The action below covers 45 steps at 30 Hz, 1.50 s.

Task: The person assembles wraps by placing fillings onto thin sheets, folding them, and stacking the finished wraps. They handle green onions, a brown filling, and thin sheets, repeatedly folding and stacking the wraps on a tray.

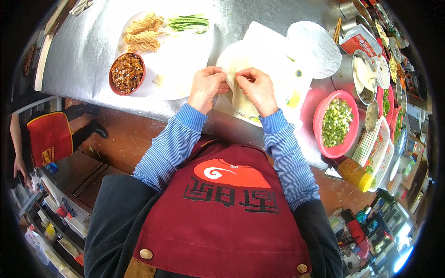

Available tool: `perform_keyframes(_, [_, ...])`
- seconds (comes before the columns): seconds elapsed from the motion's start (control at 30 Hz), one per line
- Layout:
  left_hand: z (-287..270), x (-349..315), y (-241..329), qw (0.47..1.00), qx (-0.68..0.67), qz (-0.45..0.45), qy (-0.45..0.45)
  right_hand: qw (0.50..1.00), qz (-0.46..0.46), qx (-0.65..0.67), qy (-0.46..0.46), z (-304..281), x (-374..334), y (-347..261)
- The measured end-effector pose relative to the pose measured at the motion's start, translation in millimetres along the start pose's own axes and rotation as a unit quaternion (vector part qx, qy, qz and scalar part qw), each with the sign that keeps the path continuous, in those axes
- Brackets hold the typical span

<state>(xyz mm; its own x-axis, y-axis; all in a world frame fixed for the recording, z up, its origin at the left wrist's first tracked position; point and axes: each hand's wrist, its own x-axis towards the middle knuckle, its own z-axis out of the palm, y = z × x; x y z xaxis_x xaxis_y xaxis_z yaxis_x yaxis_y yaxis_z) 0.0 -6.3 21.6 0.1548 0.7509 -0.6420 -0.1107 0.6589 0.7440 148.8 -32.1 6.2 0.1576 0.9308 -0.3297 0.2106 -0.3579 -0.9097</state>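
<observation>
My left hand pinches the edge of a thin, pale pancake over the metal counter's front edge. Close beside it, my right hand grips the same pancake between thumb and finger. The sheet hangs partly folded between my fingertips, above white paper. To the left lies a white plate with bundles of brown, noodle-like strips and green cucumber strips. A red bowl of chunky brown sauce sits at its near left rim; a few pale pieces lie nearby on the plate.
Right of the paper are a round white sheet, a pink bowl of chopped scallions, a metal pot with pale slices, white baskets and a yellow-capped jar. Another person's hand shows at far left, near a red chair.
</observation>
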Motion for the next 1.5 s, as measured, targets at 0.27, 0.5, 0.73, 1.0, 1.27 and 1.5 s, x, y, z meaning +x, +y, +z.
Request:
perform_keyframes(0.27, [-0.1,1.5,-1.9,0.999,-0.011,0.028,-0.021,0.993,-0.074,-0.092,0.015,0.9,-9.5,-19.4])
perform_keyframes(0.5, [3.5,2.3,-2.4,0.996,0.036,0.078,-0.02,0.981,-0.103,-0.162,0.044,-0.7,-8.7,-26.8])
perform_keyframes(0.73, [3.7,21.7,-17.5,0.965,0.162,0.203,0.023,0.962,-0.148,-0.22,0.062,-0.4,-4.4,-26.2])
perform_keyframes(1.0, [5.4,16.2,-10.5,0.976,0.123,0.177,0.008,0.988,-0.083,-0.127,0.018,-4.5,5.5,-15.9])
perform_keyframes(1.27, [5.3,7.3,-3.0,0.994,0.068,0.088,-0.006,0.979,0.137,0.129,-0.079,-7.5,3.7,-17.0])
perform_keyframes(1.5, [4.8,5.9,-0.6,0.996,0.027,0.083,-0.007,0.971,0.118,0.188,-0.086,-10.2,6.1,-9.0])
